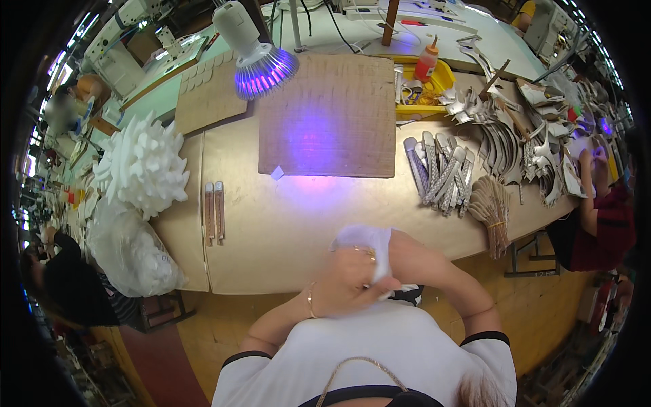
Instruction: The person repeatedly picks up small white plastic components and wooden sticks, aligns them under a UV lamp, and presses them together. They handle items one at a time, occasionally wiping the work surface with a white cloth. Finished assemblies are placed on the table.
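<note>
In front of my chest, just off the table's near edge, both hands are together on a white cloth-like piece (381, 245). My left hand (349, 277), with a ring and a bracelet, is closed over its near side, slightly smeared by motion. From the right, my right hand (405, 255) meets the piece, with its fingers mostly hidden behind it. The exact kind of piece cannot be made out. Two slim brown strips with pale rounded ends (214, 211) lie side by side on the table to the left. A cardboard sheet (339, 115) lies ahead under a lamp.
The lamp (264, 71) casts violet light on the cardboard. Braided silver straps (442, 169), a tied beige bundle (491, 210) and curved pieces (498, 146) lie right. A yellow tray (424, 110) holds a red bottle (426, 64). White foam-like bundles (142, 166) stand left. Other people sit on both sides.
</note>
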Tool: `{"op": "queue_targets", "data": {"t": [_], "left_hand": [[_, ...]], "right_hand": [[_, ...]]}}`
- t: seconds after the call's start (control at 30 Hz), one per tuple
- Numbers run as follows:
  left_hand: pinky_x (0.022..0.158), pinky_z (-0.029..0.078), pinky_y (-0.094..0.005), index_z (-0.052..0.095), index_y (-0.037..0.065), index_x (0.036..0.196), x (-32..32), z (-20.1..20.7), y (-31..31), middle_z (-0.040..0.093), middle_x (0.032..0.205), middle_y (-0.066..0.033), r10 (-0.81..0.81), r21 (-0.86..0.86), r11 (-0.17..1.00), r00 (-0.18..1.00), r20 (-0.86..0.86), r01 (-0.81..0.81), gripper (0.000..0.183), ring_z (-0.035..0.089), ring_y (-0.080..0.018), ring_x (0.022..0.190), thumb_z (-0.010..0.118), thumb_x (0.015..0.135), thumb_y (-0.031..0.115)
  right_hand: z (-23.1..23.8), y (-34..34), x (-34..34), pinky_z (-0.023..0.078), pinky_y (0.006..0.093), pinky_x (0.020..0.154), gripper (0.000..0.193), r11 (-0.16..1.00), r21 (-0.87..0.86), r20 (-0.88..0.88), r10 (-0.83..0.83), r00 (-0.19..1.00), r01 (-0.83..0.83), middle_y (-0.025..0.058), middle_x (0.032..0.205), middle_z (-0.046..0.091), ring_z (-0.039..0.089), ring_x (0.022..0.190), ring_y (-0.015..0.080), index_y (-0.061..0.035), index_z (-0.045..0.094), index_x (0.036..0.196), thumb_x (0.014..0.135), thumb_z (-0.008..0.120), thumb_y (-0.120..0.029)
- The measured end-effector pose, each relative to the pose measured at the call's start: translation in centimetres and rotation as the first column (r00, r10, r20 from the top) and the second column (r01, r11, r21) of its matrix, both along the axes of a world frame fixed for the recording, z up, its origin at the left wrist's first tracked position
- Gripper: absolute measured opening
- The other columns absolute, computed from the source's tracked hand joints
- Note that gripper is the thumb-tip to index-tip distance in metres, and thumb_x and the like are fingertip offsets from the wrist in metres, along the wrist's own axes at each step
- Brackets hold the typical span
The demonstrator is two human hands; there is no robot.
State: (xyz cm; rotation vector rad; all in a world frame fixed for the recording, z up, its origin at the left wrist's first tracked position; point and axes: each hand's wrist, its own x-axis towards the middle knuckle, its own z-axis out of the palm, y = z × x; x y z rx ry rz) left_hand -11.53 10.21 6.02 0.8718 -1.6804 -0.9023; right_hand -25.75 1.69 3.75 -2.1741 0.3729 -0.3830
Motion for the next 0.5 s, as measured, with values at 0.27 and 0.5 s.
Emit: {"op": "queue_targets", "data": {"t": [0.27, 0.5], "left_hand": [[0.058, 0.042, -0.0380, 0.067, 0.003, 0.080, -1.1, -0.9, -0.8, 0.062, 0.071, -0.0089, -0.059, -0.055, 0.997, 0.996, 0.063, 0.062, 0.023, 0.057, -0.0251, 0.062, 0.069, 0.086, 0.026], [0.085, 0.050, -0.0354, 0.057, 0.002, 0.120, 2.2, -2.8, -1.6, 0.070, 0.093, -0.0122, 0.615, -0.194, 0.787, 0.772, 0.163, -0.586, 0.056, 0.067, -0.0229, 0.087, 0.078, 0.079, 0.033]], "right_hand": [[-2.6, -2.8, 3.4, 0.050, 0.0344, 0.068, 0.030, 0.971, -0.197, -0.625, -0.019, 0.780, -0.134, 0.0090, 0.091, 0.064, 0.062, 0.077, 0.0273, -0.0085, 0.064, 0.101, 0.073, 0.067, -0.016], [0.7, -1.7, 0.6, 0.050, 0.0348, 0.075, 0.036, 0.982, -0.174, -0.093, 0.053, 0.994, -0.068, 0.0068, 0.096, 0.063, 0.062, 0.087, 0.0267, -0.0094, 0.064, 0.105, 0.070, 0.070, -0.019]]}}
